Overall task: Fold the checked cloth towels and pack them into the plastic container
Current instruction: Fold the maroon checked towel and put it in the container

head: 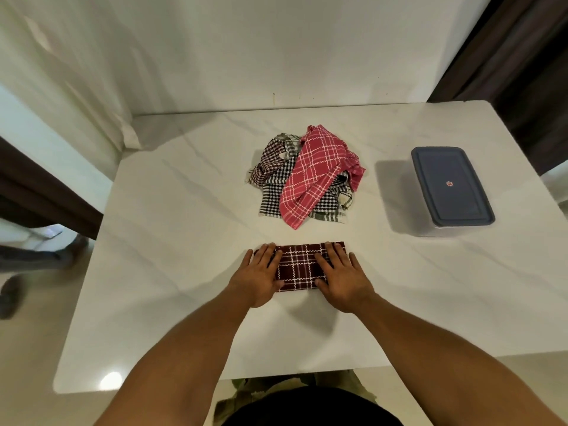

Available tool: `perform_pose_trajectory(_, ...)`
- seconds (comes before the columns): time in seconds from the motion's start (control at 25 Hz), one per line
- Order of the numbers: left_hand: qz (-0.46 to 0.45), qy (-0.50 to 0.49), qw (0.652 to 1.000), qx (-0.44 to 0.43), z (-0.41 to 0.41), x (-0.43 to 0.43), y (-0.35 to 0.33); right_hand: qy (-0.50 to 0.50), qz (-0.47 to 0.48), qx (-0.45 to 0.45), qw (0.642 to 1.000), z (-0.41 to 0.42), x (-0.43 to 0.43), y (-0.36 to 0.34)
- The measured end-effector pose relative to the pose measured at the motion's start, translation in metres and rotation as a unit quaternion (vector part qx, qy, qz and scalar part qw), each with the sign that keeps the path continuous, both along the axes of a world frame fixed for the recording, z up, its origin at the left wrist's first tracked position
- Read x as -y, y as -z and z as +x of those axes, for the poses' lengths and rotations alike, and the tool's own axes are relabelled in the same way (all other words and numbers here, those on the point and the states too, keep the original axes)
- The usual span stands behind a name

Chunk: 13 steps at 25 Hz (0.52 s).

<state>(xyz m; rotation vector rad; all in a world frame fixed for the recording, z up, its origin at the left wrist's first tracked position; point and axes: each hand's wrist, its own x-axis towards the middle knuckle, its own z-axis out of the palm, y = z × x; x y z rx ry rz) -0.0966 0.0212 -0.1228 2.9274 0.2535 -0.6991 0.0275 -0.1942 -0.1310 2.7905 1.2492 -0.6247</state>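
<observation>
The folded maroon checked towel (301, 267) lies on the desk (184, 256), pressed at each end: left grip (261, 278) on its left end, right grip (342, 279) on its right, both stretched flat, released, grasping nothing.

left hand (259, 276): flat, palm down, fingers straight and spread | right hand (341, 278): flat, palm down, fingers straight | both forearms bare, reaching forward, side by side

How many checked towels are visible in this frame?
5: maroon towel under the left hand and right hand; pink towel, black-white towel, brown-white towel, olive-white towel heaped behind. More may be hidden.
</observation>
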Motion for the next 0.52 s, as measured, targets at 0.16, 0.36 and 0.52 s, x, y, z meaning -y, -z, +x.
perform_pose_trajectory(0.16,0.011,0.023,1.000,0.008,0.005,0.002,-0.010,0.018,0.020,0.021,0.999,0.000,-0.004,-0.013)
perform_pose_trajectory(0.36,0.014,0.053,0.998,0.026,0.004,0.009,-0.017,0.077,0.059,0.032,0.995,-0.012,0.015,-0.026)
perform_pose_trajectory(0.52,0.005,0.068,0.995,0.072,0.034,0.028,-0.035,0.110,0.082,0.059,0.989,-0.001,0.036,-0.041)
